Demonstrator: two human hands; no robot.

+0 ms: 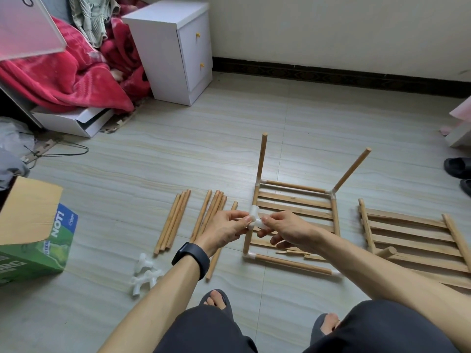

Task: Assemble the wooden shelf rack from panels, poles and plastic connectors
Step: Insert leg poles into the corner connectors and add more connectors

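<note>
Your left hand and right hand meet just above the left edge of the partly built shelf panel on the floor, both pinching one white plastic connector between fingers and thumbs. Two upright poles rise from that panel's far corners. Loose poles lie to its left, spare connectors left of it and nearer you, and a second panel to its right.

Your two forearms reach forward and meet in front of you. Your left hand, with a black band on its wrist, pinches the white connector between thumb and fingertips. Your right hand pinches the same piece from the other side, its lower fingers curled.
</note>
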